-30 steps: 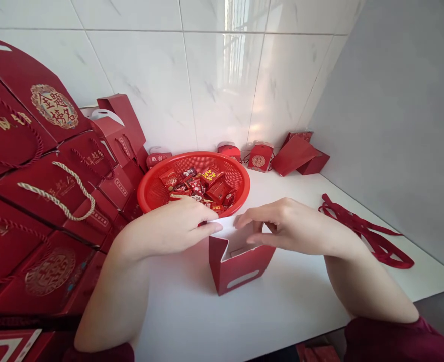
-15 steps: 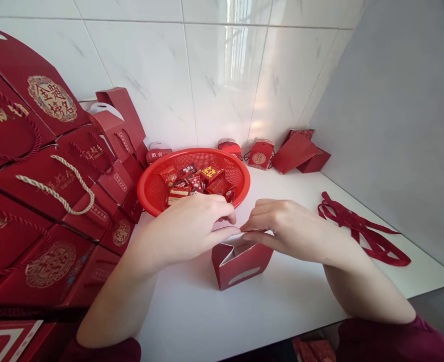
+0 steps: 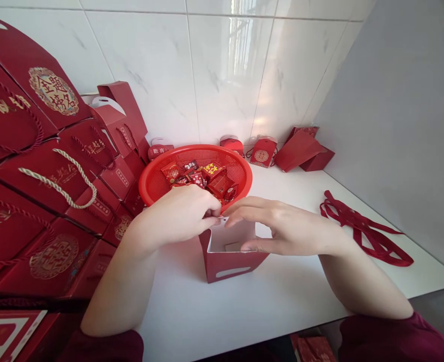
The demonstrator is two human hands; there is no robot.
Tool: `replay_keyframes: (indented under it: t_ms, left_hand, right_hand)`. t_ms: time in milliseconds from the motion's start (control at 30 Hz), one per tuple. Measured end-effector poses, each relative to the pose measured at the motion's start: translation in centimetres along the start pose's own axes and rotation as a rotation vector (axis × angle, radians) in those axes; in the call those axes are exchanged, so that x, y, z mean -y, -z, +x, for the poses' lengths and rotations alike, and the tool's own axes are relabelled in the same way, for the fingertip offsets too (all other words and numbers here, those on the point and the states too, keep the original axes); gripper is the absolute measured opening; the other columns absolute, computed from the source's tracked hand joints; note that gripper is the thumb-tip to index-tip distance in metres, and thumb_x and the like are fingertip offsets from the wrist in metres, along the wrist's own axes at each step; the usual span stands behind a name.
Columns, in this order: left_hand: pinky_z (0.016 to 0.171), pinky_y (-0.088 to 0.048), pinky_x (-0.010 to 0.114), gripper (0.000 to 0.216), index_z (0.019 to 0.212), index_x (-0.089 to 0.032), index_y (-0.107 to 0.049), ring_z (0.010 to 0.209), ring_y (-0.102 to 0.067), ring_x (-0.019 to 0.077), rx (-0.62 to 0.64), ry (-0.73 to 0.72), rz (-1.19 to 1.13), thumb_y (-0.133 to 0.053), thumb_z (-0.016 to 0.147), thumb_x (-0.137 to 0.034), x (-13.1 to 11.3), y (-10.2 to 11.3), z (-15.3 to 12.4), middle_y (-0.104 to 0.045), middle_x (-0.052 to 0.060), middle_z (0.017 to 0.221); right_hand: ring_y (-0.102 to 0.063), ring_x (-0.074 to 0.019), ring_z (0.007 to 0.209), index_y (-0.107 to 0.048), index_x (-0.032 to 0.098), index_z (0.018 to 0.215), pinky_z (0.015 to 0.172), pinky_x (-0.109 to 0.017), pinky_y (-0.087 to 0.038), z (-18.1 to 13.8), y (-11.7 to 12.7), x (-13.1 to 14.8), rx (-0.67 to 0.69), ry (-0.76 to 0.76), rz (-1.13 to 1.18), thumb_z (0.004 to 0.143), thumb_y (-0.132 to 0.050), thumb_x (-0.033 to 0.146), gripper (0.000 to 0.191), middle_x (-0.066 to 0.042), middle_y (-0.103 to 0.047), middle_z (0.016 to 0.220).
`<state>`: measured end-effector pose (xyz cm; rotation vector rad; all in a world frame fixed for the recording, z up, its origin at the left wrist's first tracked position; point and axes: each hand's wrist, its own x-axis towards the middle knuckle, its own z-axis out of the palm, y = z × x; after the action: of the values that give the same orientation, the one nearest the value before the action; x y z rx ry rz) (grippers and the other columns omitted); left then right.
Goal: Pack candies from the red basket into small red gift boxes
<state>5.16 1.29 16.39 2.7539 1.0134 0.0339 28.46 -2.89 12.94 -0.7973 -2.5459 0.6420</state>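
Note:
A small red paper gift box (image 3: 235, 266) with a white inside stands on the white table in front of me, its top open. My left hand (image 3: 180, 213) pinches the box's far rim near its left corner between thumb and fingers. Over the opening, my right hand (image 3: 282, 226) reaches across with its fingers stretched out and thumb spread apart. Its fingertips are by the far panel and its thumb is at the near rim. Just behind the box sits a red plastic basket (image 3: 145, 187) holding several wrapped sweets (image 3: 212, 173); my left hand partly covers it.
Red gift boxes (image 3: 52, 176) with rope handles are stacked high on the left. Small red boxes (image 3: 261, 153) stand along the tiled wall (image 3: 146, 55), with folded red boxes (image 3: 300, 153) at the back right. Dark red ribbon (image 3: 365, 229) lies on the table's right side.
The box's top has widened, showing more of its white inside. My right fingers have spread across it, while my left hand and the box have shifted slightly left and up in view.

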Motion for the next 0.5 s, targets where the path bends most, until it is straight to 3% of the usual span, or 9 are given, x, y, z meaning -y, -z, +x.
replay_keyframes:
  t_ms: [100, 233, 367, 500]
  left_hand:
    - [0.060, -0.033, 0.029, 0.024, 0.071, -0.023, -0.069, 0.065, -0.059, 0.0161, 0.003, 0.007, -0.034, -0.055, 0.089, -0.030, 0.5, 0.1, -0.1, -0.068, -0.002, 0.068]
    - [0.058, -0.030, 0.028, 0.026, 0.067, -0.022, -0.066, 0.060, -0.056, 0.0152, -0.023, 0.048, -0.020, -0.056, 0.089, -0.032, 1.3, 0.3, 0.1, -0.067, -0.002, 0.066]
    - [0.055, -0.029, 0.028, 0.032, 0.060, -0.022, -0.063, 0.054, -0.053, 0.0143, -0.035, 0.103, -0.034, -0.056, 0.088, -0.035, 2.4, 0.4, 0.5, -0.063, -0.002, 0.058]
    - [0.055, -0.035, 0.027, 0.031, 0.059, -0.023, -0.067, 0.053, -0.055, 0.0143, 0.009, 0.138, -0.144, -0.057, 0.083, -0.038, 2.8, 1.0, 0.3, -0.065, -0.003, 0.056]
  right_hand:
    - [-0.055, -0.0241, 0.123, -0.058, 0.026, 0.130, 0.102, -0.040, -0.046, -0.6, 0.4, -0.3, 0.062, -0.026, -0.032, 0.089, -0.066, 0.041, 0.044, -0.007, -0.056, 0.138]
    - [-0.061, -0.0239, 0.113, -0.062, 0.025, 0.125, 0.095, -0.038, -0.048, -0.5, 0.4, -0.7, 0.073, -0.168, -0.024, 0.094, -0.056, 0.049, 0.040, -0.007, -0.063, 0.128]
    - [-0.063, -0.0177, 0.085, -0.066, 0.021, 0.103, 0.077, -0.031, -0.048, 1.3, -1.0, -1.0, -0.050, -0.269, -0.008, 0.102, -0.041, 0.043, 0.033, -0.004, -0.070, 0.099]
    - [-0.053, -0.0143, 0.064, -0.061, 0.017, 0.083, 0.065, -0.029, -0.043, 2.7, -2.9, -0.7, -0.197, -0.253, -0.090, 0.105, -0.028, 0.033, 0.043, -0.004, -0.062, 0.077]
